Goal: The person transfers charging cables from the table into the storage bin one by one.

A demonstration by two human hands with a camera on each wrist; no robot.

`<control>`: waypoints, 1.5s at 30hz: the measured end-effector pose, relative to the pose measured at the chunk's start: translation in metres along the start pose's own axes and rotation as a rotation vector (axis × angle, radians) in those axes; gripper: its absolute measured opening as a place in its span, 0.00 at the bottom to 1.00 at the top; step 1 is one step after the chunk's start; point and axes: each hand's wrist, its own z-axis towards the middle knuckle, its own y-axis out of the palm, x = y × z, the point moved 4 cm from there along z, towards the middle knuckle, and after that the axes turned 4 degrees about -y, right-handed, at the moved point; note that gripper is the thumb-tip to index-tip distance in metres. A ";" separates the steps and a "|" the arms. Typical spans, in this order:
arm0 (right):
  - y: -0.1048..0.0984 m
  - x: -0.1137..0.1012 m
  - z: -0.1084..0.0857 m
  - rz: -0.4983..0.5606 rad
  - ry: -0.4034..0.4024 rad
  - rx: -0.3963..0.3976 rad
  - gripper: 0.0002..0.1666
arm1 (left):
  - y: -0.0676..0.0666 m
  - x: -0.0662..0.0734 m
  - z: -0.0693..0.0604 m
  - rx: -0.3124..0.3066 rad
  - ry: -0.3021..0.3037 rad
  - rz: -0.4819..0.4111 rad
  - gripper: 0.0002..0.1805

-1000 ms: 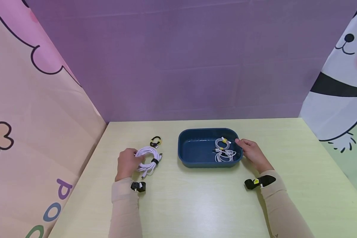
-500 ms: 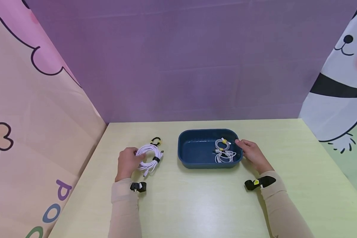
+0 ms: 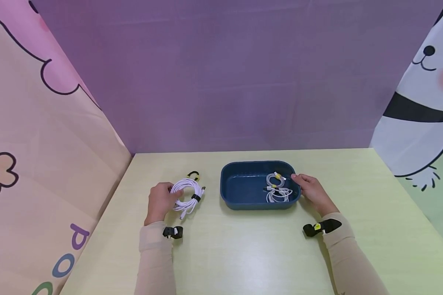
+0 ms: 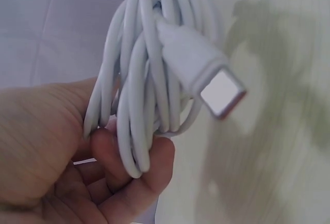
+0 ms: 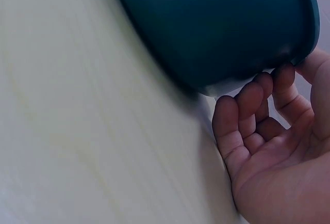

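Observation:
My left hand (image 3: pixel 160 201) grips a coil of white cable (image 3: pixel 199 189) by its left side; a black strap binds the coil's right side. In the left wrist view the fingers curl round the bundled cable (image 4: pixel 135 69), and a white plug (image 4: pixel 193 59) sticks out; the cable's shadow lies apart from it on the table. My right hand (image 3: pixel 313 192) pinches the right rim of the dark blue tray (image 3: pixel 243 205). The right wrist view shows that hand (image 5: pixel 278 146) with its fingertips at the tray's underside edge (image 5: pixel 221 38).
Two small white cable coils (image 3: pixel 279 195) lie in the tray's right part. A small black and yellow ring (image 3: pixel 196 174) lies behind the held coil. The pale table (image 3: pixel 229 250) meets a purple backdrop (image 3: pixel 221 82), with printed cloths on both sides.
The white coil has shifted slightly right and up in my left hand, now nearer the black and yellow ring. My right hand stays on the tray's rim.

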 end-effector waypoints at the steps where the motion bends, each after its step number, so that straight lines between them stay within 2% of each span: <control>1: 0.000 0.001 0.000 0.003 0.000 0.000 0.23 | 0.000 0.000 0.000 0.001 0.002 -0.001 0.14; 15: 0.000 -0.001 -0.001 -0.008 0.002 -0.004 0.23 | -0.001 0.009 0.001 0.033 0.045 -0.035 0.13; 34: 0.001 0.003 0.003 0.024 -0.018 -0.006 0.21 | -0.006 0.016 -0.002 0.094 0.065 -0.053 0.13; 45: 0.001 0.001 0.002 0.003 -0.023 -0.002 0.21 | -0.009 0.023 -0.003 0.121 0.086 -0.079 0.14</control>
